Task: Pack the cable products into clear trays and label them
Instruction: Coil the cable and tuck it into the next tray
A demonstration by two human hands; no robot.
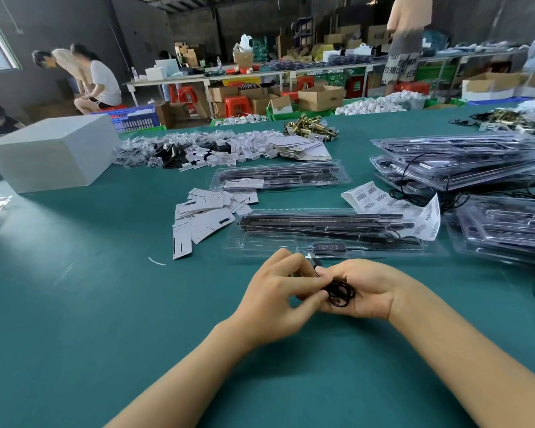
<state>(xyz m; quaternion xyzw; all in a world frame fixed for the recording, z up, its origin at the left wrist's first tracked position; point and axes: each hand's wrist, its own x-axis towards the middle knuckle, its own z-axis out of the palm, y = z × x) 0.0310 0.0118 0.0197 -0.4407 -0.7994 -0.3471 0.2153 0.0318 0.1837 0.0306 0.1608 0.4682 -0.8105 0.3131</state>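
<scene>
A small coil of thin black cable (339,292) lies in the palm of my right hand (363,288), whose fingers curl around it. My left hand (275,291) pinches the same cable near its USB plug (314,261), just in front of an open clear tray (272,242). That tray holds long black light bars (322,222) and a small inline controller (327,246). A strip of barcode labels (371,196) lies behind the tray to the right. Loose white paper cards (204,211) are scattered to the tray's left.
A second filled tray (278,176) lies farther back. Stacks of packed trays (464,159) stand at the right. A white box (50,152) sits at the far left on the green table (105,304), with bagged small parts (183,146) beside it. People work in the background.
</scene>
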